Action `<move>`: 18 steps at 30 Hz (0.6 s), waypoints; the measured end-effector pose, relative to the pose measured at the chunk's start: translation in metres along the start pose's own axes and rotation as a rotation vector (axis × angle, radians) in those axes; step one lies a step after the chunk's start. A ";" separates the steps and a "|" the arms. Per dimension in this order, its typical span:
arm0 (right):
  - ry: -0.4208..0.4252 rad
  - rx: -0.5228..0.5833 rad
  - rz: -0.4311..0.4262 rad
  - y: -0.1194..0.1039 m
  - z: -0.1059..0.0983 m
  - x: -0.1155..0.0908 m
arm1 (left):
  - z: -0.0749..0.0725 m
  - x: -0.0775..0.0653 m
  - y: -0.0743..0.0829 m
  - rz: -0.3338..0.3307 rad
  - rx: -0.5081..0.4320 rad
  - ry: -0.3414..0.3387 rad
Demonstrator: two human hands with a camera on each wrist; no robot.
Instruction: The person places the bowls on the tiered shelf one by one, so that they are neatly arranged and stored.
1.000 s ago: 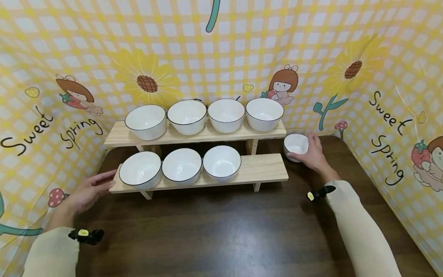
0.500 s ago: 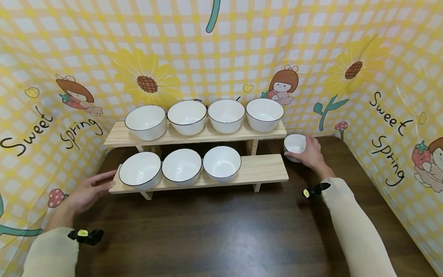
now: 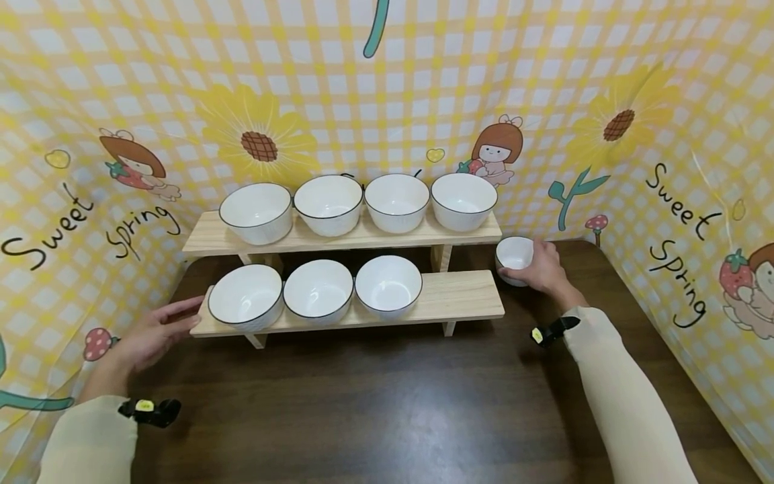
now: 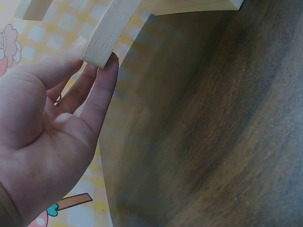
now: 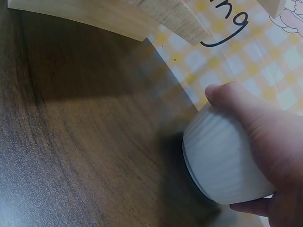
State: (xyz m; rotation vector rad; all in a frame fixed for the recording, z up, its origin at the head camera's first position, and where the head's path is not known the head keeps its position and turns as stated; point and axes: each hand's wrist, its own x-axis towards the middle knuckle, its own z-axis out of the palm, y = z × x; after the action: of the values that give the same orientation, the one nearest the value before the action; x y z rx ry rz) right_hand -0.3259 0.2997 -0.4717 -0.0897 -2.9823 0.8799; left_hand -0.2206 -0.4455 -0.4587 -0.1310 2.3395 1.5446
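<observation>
At the right, my right hand [image 3: 541,267] grips a small white bowl [image 3: 512,254] beside the rack, its thumb across the near side. From the right wrist view, the bowl's ribbed wall [image 5: 220,153] shows close over the dark table, with the thumb and fingers spread around it. My left hand [image 3: 158,334] pinches the left end of the lower wooden shelf [image 3: 462,296]; in the left wrist view the thumb and fingertips lie on opposite faces of the board end [image 4: 106,42]. Three white bowls, among them a right-hand one [image 3: 388,286], stand on this shelf.
Behind and higher, an upper wooden shelf [image 3: 345,240] carries several dark-rimmed white bowls, such as the rightmost one [image 3: 464,202]. The rack stands on a dark wooden table [image 3: 338,403]. Yellow checked cloth [image 3: 375,87] rises at the back and both sides.
My right hand has shifted slightly left and drawn in round the small bowl, which stays in nearly the same place. The left hand and the bowls on the shelves have not moved.
</observation>
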 end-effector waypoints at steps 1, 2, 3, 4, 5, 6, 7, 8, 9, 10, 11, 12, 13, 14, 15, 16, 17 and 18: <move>-0.005 -0.005 -0.005 0.000 -0.001 0.000 | 0.000 0.000 0.000 0.003 0.000 0.000; -0.011 -0.010 -0.010 -0.001 -0.001 -0.001 | 0.000 -0.001 0.000 0.005 0.000 0.000; -0.016 -0.013 -0.014 -0.001 -0.002 -0.001 | 0.001 -0.001 0.000 0.009 0.000 -0.001; -0.022 -0.016 -0.022 -0.002 -0.003 -0.002 | 0.001 -0.002 0.000 0.012 0.000 -0.002; -0.027 -0.019 -0.028 -0.002 -0.004 -0.002 | 0.001 -0.002 0.001 0.014 0.001 -0.004; -0.035 -0.022 -0.036 -0.002 -0.005 -0.003 | 0.001 -0.002 0.002 0.015 0.004 -0.006; -0.043 -0.028 -0.044 -0.002 -0.006 -0.003 | 0.002 -0.002 0.002 0.016 0.007 -0.006; -0.051 -0.032 -0.047 -0.002 -0.007 -0.003 | 0.002 -0.002 0.003 0.015 0.006 -0.007; -0.059 -0.037 -0.051 -0.002 -0.008 -0.002 | 0.002 -0.002 0.003 0.014 0.008 -0.008; -0.066 -0.042 -0.055 -0.002 -0.009 -0.002 | 0.002 -0.002 0.003 0.014 0.009 -0.007; -0.074 -0.047 -0.056 -0.002 -0.010 -0.002 | 0.002 -0.002 0.003 0.012 0.010 -0.007; -0.082 -0.051 -0.058 -0.003 -0.011 -0.003 | 0.002 -0.002 0.003 0.011 0.012 -0.006; -0.087 -0.057 -0.060 -0.003 -0.012 -0.003 | 0.002 -0.002 0.003 0.010 0.011 -0.005; -0.091 -0.060 -0.061 -0.004 -0.013 -0.004 | 0.002 -0.001 0.003 0.010 0.011 -0.005; -0.094 -0.065 -0.065 -0.004 -0.014 -0.005 | 0.001 -0.001 0.003 0.010 0.013 -0.003; -0.095 -0.070 -0.070 -0.005 -0.016 -0.005 | 0.001 -0.001 0.002 0.010 0.013 -0.001; -0.096 -0.073 -0.076 -0.005 -0.017 -0.006 | 0.001 -0.001 0.002 0.009 0.013 0.000; -0.096 -0.077 -0.082 -0.005 -0.019 -0.006 | 0.001 -0.001 0.002 0.009 0.013 0.000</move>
State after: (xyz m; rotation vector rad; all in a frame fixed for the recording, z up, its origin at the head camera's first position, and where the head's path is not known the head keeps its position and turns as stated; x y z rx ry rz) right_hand -0.3188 0.3049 -0.4533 0.0755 -3.0830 0.7826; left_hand -0.2201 -0.4437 -0.4576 -0.1177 2.3529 1.5339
